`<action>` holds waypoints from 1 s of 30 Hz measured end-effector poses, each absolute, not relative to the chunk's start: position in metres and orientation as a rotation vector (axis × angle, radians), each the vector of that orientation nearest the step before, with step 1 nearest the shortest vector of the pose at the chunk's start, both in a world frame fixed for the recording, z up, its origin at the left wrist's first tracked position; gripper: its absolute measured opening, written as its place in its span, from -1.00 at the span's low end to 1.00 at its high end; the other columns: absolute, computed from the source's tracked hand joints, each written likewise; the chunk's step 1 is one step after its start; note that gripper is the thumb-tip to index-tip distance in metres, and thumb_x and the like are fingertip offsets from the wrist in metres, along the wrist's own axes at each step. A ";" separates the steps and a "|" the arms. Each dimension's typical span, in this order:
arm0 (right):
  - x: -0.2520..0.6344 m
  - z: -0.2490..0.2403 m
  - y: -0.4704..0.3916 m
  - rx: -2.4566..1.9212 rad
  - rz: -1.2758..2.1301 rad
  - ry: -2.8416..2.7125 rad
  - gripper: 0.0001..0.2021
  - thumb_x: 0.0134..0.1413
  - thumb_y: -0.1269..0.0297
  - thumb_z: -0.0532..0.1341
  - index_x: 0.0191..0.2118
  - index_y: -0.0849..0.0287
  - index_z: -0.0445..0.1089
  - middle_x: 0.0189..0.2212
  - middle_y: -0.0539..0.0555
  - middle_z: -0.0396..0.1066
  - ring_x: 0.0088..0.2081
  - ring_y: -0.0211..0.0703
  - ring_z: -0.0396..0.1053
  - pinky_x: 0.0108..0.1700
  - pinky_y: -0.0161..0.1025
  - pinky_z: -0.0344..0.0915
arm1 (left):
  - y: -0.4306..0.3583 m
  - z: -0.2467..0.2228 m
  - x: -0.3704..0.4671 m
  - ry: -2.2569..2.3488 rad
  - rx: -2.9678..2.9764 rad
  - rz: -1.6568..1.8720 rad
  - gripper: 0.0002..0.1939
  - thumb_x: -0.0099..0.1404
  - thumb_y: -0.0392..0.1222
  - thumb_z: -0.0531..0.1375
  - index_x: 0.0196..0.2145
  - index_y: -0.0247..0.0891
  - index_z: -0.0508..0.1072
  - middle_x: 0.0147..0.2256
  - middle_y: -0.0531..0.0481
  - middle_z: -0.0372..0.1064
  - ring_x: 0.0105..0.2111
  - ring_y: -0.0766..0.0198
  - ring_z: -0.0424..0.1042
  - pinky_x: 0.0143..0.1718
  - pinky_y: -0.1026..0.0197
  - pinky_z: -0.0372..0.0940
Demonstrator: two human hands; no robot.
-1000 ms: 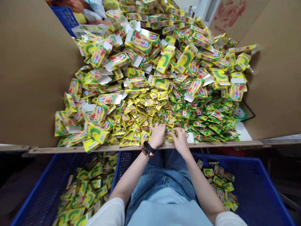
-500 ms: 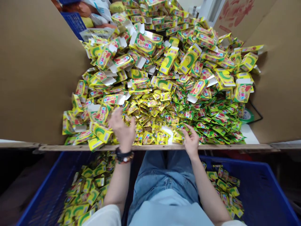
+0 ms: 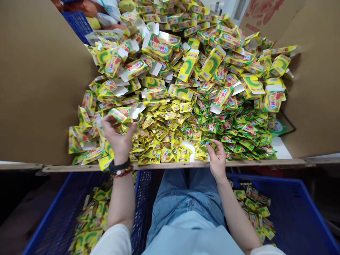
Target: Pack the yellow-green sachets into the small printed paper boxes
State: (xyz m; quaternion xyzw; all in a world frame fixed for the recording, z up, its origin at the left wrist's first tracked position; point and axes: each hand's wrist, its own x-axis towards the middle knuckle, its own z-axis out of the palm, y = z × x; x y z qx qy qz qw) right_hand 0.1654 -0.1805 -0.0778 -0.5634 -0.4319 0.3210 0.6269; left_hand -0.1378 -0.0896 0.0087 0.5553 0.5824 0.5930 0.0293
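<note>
Cardboard walls (image 3: 34, 81) flank a wood-edged, seemingly white table (image 3: 281, 148).

Brown cardboard walls (image 3: 39, 81) stand left and right, a blue basket (image 3: 79, 27) shows back left beside bags (image 3: 108, 8), and a green-rimmed disc (image 3: 278, 128) (its middle paler) lies by a bent black bar (image 3: 289, 121)

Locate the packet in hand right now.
In the head view, right of centre: the right hand pinches the packet just right of the white patch, left of the green packets.
</note>
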 end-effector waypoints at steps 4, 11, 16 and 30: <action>0.152 -0.048 -0.198 -1.067 0.742 -1.311 -0.85 0.23 0.24 0.16 -0.12 0.02 0.43 -0.03 0.12 0.45 0.02 -0.05 0.41 0.02 -0.06 0.39 | -0.121 -0.003 -0.058 1.391 1.415 1.616 -0.18 0.08 0.27 0.32 0.12 -0.14 0.07 -0.13 -0.07 0.35 -0.29 0.23 0.49 -0.28 0.18 0.42; 0.161 -0.036 -0.200 -1.105 0.704 -1.506 -0.79 0.27 0.34 0.12 -0.07 -0.01 0.44 0.00 0.08 0.48 0.08 -0.08 0.39 0.12 -0.06 0.31 | -0.150 -0.052 -0.009 1.220 1.170 1.179 -0.57 0.26 0.24 0.13 -0.21 -0.20 0.31 -0.29 -0.02 0.41 -0.39 0.25 0.47 -0.42 0.21 0.42; 0.178 -0.038 -0.199 -1.234 0.904 -1.306 -0.83 0.21 0.25 0.19 -0.13 0.04 0.48 -0.20 0.03 0.52 -0.13 -0.13 0.46 -0.07 -0.18 0.38 | -0.157 -0.047 -0.021 1.469 1.948 1.048 -0.44 0.18 0.20 0.24 0.02 -0.19 0.37 0.04 -0.20 0.35 0.13 -0.06 0.27 0.13 -0.12 0.24; 0.175 -0.021 -0.205 -1.378 0.638 -1.616 -0.75 0.29 0.32 0.09 -0.07 -0.01 0.50 -0.16 0.10 0.34 -0.08 -0.08 0.38 0.00 -0.11 0.35 | -0.162 -0.070 0.013 1.415 2.501 0.937 -0.70 0.11 -0.12 0.21 -0.19 -0.28 0.41 -0.35 -0.11 0.45 -0.34 0.09 0.46 -0.34 0.13 0.30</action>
